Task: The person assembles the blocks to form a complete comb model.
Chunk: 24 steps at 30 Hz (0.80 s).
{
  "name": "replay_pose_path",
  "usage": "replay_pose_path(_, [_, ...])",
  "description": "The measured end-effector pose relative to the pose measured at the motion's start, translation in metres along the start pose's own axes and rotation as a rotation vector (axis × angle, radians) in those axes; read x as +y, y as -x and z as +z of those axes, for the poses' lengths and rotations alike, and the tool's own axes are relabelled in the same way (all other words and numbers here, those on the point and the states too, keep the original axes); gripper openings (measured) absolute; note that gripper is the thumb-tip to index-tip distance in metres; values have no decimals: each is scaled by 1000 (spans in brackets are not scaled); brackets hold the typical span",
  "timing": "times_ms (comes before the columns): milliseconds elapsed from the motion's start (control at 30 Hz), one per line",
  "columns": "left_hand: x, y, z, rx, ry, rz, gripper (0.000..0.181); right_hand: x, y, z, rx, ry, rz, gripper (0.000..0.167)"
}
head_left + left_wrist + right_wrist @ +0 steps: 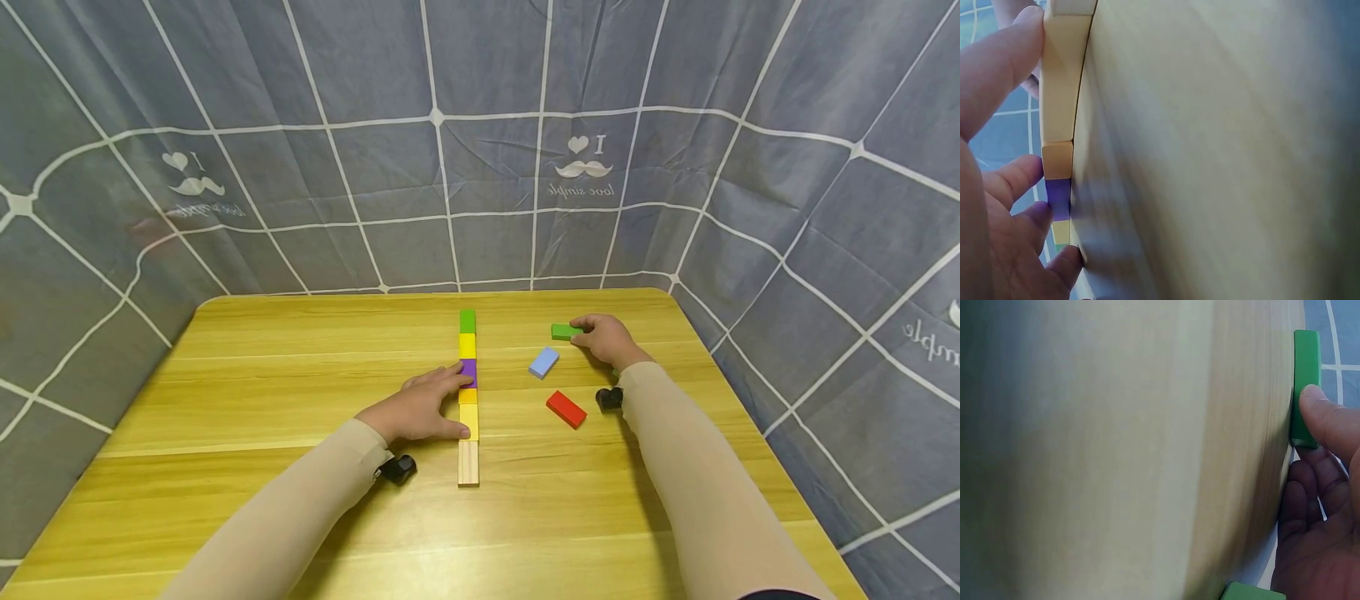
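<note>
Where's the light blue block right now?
In the head view, the light blue block lies on the table right of the block row, between the red block and the green block in the right hand.

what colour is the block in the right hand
Green block, clearest in the right wrist view.

A block row [468, 397] runs front to back on the table [262, 358].
The left hand [420, 407] reaches onto the block row from its left. On the block row's right lie the middle block [543, 362], nearest it, the near block [566, 409], and the far block [564, 332] with the right hand [607, 340] at its right end. The curtain [495, 175] hangs behind the block row.
</note>
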<state>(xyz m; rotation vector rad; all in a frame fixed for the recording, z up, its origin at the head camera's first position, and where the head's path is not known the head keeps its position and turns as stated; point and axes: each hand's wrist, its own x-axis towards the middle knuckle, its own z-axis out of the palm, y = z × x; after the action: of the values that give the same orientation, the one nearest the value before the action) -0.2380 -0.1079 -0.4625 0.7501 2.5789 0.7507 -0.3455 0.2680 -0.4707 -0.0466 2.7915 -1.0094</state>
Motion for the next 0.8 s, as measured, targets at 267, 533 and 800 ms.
replay_pose_path(267, [-1, 0, 1, -13, 22, -19, 91, 0, 0, 0, -2, 6, 5, 45])
replay_pose_path(533, [-4, -2, 3, -9, 22, -14, 90, 1, -2, 0, -6, 2, 5, 45])
replay_pose_path(800, [-3, -3, 4, -14, 58, -21, 90, 2, -3, 0, -11, -4, 10, 45])
